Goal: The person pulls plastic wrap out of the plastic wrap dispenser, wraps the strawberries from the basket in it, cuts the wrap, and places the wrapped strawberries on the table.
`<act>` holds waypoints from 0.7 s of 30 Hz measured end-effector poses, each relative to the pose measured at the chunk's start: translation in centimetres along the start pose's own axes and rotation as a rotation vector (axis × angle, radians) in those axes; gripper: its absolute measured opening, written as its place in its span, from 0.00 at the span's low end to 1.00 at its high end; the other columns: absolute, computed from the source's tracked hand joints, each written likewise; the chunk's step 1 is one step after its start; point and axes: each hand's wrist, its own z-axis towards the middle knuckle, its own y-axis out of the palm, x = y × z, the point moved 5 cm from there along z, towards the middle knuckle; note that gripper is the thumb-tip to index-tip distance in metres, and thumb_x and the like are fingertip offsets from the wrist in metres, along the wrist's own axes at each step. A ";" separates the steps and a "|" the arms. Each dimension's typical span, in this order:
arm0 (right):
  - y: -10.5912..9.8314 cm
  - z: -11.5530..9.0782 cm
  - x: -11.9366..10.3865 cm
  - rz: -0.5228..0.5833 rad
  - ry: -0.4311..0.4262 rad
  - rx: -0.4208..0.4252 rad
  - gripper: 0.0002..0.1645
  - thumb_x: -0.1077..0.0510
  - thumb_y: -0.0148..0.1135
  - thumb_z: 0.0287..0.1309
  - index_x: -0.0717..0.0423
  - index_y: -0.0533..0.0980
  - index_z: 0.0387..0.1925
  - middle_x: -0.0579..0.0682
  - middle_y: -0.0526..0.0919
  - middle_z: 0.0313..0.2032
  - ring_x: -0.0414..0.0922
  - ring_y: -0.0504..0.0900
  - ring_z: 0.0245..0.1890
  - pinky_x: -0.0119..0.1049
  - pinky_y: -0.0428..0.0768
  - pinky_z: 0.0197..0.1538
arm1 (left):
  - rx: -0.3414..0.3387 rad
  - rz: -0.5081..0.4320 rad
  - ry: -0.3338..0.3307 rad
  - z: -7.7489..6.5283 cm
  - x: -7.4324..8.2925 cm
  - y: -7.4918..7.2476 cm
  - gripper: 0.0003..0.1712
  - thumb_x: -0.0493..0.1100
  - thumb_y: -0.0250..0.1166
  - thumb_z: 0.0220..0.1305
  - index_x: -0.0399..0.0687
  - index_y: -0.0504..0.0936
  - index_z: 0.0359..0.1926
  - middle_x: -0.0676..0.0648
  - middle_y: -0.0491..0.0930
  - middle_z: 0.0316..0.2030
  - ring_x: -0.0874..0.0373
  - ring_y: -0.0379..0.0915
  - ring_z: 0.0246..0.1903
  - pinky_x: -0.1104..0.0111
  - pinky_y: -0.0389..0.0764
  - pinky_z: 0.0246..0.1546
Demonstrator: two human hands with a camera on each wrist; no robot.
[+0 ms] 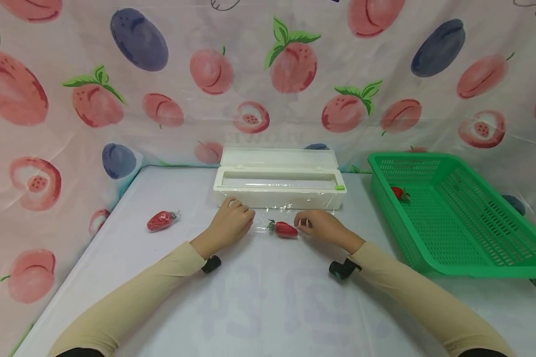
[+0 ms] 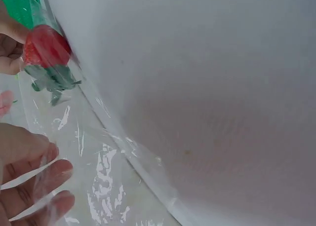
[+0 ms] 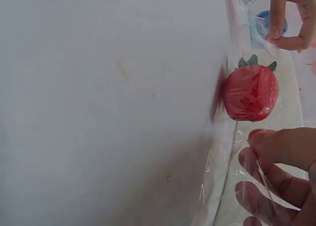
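Note:
A red strawberry with green leaves lies on the table in front of the wrap dispenser, with clear plastic wrap over it. On its left, my left hand pinches the wrap between thumb and forefinger, as the right wrist view shows. My right hand, at the strawberry's other end, pinches the wrap too, its other fingers spread behind the film. From the dispenser, a white box with its lid raised, the film stretches toward both hands.
Left of my left hand lies another strawberry, wrapped in film. A green plastic basket stands at the right with a strawberry inside. Behind the table hangs a fruit-print cloth. A small green slider sits on the dispenser's right end.

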 end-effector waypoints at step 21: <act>0.6 1.9 0.2 -0.085 -0.020 -0.032 0.13 0.67 0.59 0.55 0.55 0.83 0.42 0.50 0.86 0.40 0.46 0.83 0.43 0.39 0.80 0.47 | 0.025 0.136 0.270 3.3 4.2 0.3 0.13 0.49 0.64 0.58 0.48 0.80 0.41 0.51 0.81 0.39 0.55 0.74 0.43 0.63 0.72 0.53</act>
